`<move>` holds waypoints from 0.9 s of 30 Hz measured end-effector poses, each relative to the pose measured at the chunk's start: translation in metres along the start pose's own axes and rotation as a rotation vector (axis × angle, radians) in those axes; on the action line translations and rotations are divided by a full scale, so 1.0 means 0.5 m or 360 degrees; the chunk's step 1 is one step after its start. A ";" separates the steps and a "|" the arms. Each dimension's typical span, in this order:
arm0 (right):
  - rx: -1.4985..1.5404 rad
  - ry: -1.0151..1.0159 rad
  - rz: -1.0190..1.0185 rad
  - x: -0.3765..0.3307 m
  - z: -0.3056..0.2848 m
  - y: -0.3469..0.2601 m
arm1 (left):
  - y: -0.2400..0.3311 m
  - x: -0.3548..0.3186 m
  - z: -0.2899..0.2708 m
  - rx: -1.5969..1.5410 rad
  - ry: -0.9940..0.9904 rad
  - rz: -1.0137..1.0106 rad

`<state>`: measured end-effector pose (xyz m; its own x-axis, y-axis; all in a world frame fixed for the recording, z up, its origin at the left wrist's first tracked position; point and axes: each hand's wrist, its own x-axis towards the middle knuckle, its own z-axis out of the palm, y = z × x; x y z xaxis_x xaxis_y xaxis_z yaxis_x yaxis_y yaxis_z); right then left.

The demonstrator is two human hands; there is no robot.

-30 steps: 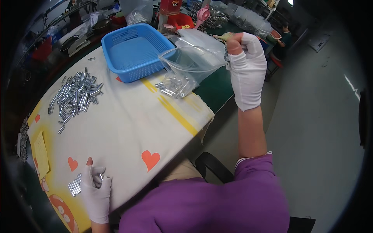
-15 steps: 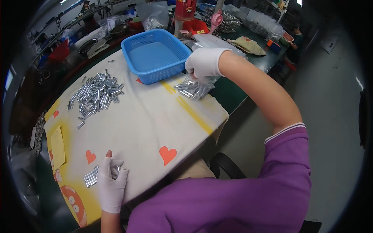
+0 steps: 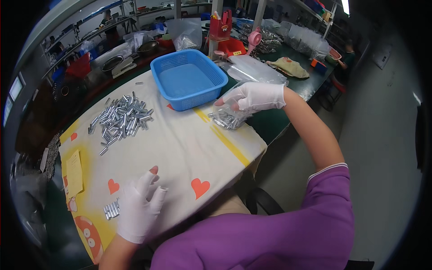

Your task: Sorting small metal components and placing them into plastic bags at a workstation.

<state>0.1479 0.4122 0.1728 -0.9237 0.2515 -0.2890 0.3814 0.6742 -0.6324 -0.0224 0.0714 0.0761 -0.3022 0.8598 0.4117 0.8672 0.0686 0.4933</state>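
My left hand (image 3: 141,204), in a white glove with bare fingertips, is just above the cloth with fingers apart and nothing visible in them. Beside its wrist a short row of silver metal pins (image 3: 112,209) lies side by side, partly covered by the hand. My right hand (image 3: 258,97), gloved the same way, is over the mouth of a clear plastic bag (image 3: 231,120) that has similar pins inside. Its fingertips are spread at the bag's upper edge; whether they touch the film is hard to see. A loose heap of pins (image 3: 121,118) lies farther off, to the left.
A blue plastic basket (image 3: 191,98) stands behind the heap and bag. The pale cloth (image 3: 166,148) with red hearts covers the table; a yellow paper (image 3: 74,173) lies at its left. Flat plastic bags (image 3: 258,69) and a pink fan (image 3: 254,38) are behind. Other people are in the background.
My left hand has shifted right, away from the row of pins, its fingers spreading. My right hand has loosened from a closed shape over the bag. The whole view has shifted slightly.
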 end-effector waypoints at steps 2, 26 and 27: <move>-0.0059 -0.0010 0.0067 -0.003 0.007 -0.023 | 0.088 0.124 -0.012 -0.0236 -0.0611 -0.0246; -0.0733 0.1178 -0.0524 -0.054 -0.014 -0.144 | 0.085 0.316 -0.044 -0.1119 0.0034 -0.0223; -0.0537 0.1426 -0.0820 -0.079 0.005 -0.172 | 0.037 0.283 -0.075 -0.1016 0.0154 -0.0209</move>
<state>0.1516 0.3426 0.2368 -0.7127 0.2068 0.6703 0.0374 0.9654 -0.2581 -0.0642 0.1755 0.1722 -0.4495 0.8133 0.3695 0.4245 -0.1695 0.8894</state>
